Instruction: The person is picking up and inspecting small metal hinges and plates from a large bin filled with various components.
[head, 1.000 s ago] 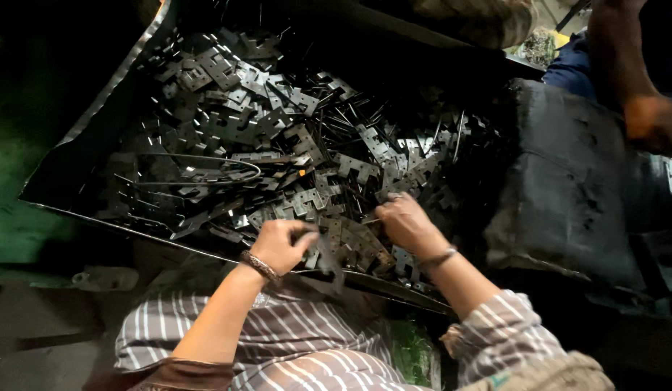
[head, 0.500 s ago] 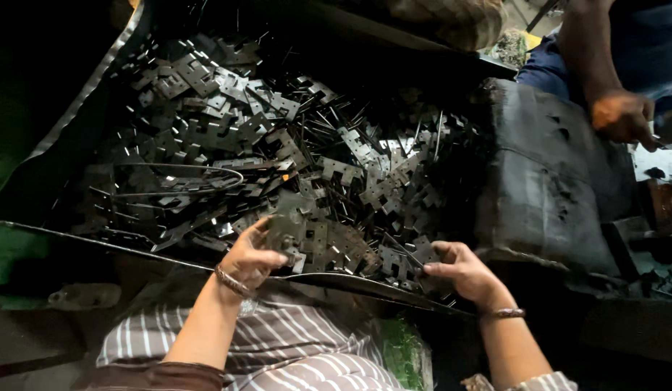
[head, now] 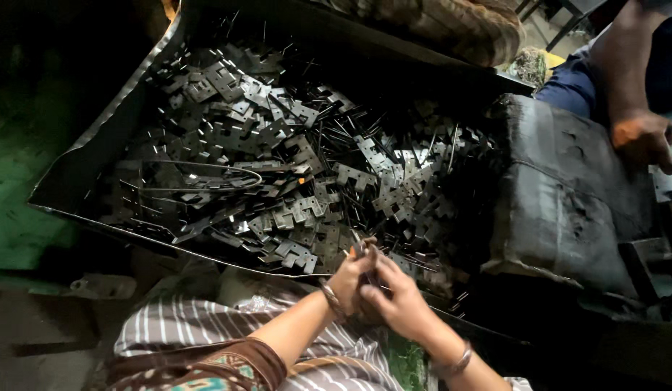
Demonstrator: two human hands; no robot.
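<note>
Beside the tray point(head: 97, 156) heaped with metal hinge plates point(head: 292, 174), both hands' fingers point(head: 368, 279) pinch one small metal piece point(head: 359, 250).

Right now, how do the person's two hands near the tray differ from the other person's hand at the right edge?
The person's left hand and right hand meet at the near rim of the tray, pinching a small metal piece; the co-worker's hand is alone, past the dark block. The near wrists wear bangles; none shows on the co-worker's. All are bare.
</note>
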